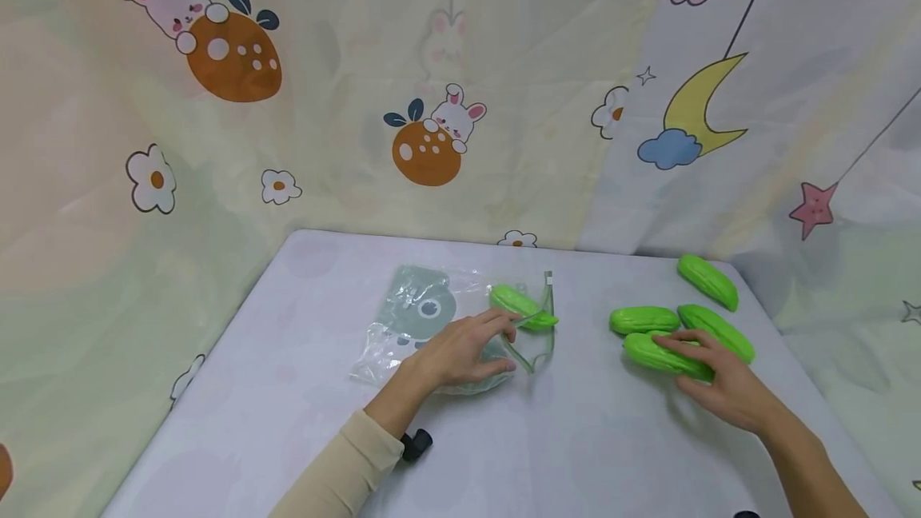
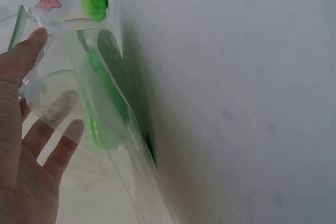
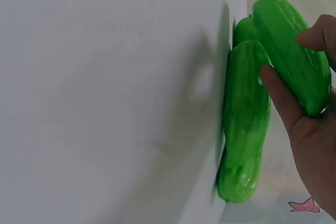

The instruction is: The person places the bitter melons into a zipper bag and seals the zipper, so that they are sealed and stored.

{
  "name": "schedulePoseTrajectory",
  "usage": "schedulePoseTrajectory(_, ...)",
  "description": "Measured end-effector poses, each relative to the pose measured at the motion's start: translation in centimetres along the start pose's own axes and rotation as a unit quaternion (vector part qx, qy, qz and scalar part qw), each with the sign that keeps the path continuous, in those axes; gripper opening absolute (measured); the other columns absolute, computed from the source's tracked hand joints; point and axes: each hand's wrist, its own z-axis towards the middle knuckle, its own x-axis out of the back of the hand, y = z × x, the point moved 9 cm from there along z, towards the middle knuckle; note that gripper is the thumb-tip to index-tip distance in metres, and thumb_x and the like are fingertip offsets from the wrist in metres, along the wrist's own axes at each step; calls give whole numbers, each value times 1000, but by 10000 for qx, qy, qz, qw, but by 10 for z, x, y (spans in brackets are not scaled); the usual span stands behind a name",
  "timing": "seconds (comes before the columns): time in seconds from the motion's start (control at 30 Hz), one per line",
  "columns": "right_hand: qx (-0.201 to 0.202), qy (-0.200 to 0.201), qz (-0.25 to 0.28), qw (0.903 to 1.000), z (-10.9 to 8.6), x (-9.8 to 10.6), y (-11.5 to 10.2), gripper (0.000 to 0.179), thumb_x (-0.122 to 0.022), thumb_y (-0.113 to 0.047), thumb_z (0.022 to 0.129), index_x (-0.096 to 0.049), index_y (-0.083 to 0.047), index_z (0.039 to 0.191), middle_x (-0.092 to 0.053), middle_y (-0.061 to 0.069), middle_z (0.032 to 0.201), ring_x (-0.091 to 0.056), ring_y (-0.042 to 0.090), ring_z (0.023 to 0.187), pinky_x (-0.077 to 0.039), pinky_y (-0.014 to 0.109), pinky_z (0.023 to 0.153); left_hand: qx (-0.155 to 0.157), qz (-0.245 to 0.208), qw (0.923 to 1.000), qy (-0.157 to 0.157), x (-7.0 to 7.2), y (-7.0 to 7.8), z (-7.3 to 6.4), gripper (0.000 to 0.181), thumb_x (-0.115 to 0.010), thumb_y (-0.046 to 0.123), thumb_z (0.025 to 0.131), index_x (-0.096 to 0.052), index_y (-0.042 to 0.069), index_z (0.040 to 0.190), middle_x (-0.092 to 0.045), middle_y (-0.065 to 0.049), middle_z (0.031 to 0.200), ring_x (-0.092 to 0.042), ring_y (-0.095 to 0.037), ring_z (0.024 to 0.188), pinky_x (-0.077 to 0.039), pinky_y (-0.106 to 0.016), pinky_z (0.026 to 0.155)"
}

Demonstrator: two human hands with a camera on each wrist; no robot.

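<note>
A right hand (image 1: 725,382) clamps 1 green gourd (image 1: 651,352), the left hand (image 1: 460,352) spread against a clear bag (image 1: 420,306) (end-first entry looks easiest).

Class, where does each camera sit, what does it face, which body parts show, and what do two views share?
Head: worn there, facing forward and down at the table, bag and green vegetables; both forearms, left hand and right hand show.
Left wrist: worn there, facing the bag; the left hand partly shows.
Right wrist: worn there, facing the green vegetables; the right hand partly shows.
Head and left wrist views share the bag.
</note>
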Motion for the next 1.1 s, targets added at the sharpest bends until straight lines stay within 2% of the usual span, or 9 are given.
schedulePoseTrajectory(0.13,-88,-27,262,9996,1,-2,0,63,-77,7,81,-64,-15,140,-55,-2,131,-35,-13,127,-28,2,93,-20,-6,10000,7,0,1,1,34,-75,38,95,-62,17,118,-52,2,153,-60,-11,91,-52,-27,80)
schedulePoseTrajectory(0.23,-217,-25,400,9990,4,-2,-1,61,-79,1,86,-62,-14,142,-55,-1,134,-34,-15,128,-27,0,94,-15,4,10000,21,1,1,2,34,-75,37,95,-62,17,118,-52,2,153,-60,-11,91,-52,-27,80)
schedulePoseTrajectory(0.37,-499,29,458,9977,8,-4,-1,59,-81,-7,88,-62,-15,143,-56,-1,133,-42,-10,118,-38,6,86,-8,19,10000,40,1,0,2,34,-75,38,95,-62,17,118,-52,2,153,-59,-10,90,-52,-27,80)
schedulePoseTrajectory(0.43,-596,42,587,9965,9,-7,-1,59,-81,-8,88,-61,-15,143,-57,0,131,-46,-7,112,-43,10,78,-19,17,10000,49,2,1,1,33,-75,38,95,-62,17,117,-52,3,153,-59,-10,89,-51,-26,79)
schedulePoseTrajectory(0.5,-619,55,731,9954,11,-11,-2,59,-81,-6,88,-60,-14,144,-58,2,130,-49,-5,110,-46,11,76,-51,0,10000,55,3,2,1,33,-74,38,95,-62,17,117,-52,2,152,-59,-10,90,-51,-26,79)
schedulePoseTrajectory(0.77,-506,40,1109,9925,22,-32,-11,59,-79,-6,90,-58,-13,145,-59,5,134,-50,-5,115,-48,11,83,-67,-27,9999,70,5,2,1,34,-75,38,94,-62,17,117,-52,3,152,-63,-12,100,-53,-28,84)
schedulePoseTrajectory(0.87,-460,-9,1203,9917,27,-41,-13,59,-78,-6,90,-58,-12,145,-58,7,134,-50,-6,116,-49,12,84,-108,-40,9999,106,5,2,0,34,-75,38,94,-62,17,118,-52,2,152,-63,-12,98,-53,-27,83)
schedulePoseTrajectory(1.1,-493,-39,994,9938,38,-49,-15,57,-79,-11,91,-58,-14,144,-60,4,133,-50,-7,122,-45,9,92,-55,-65,9999,112,3,2,0,35,-74,39,95,-61,18,120,-50,4,154,-62,-11,97,-52,-27,82)
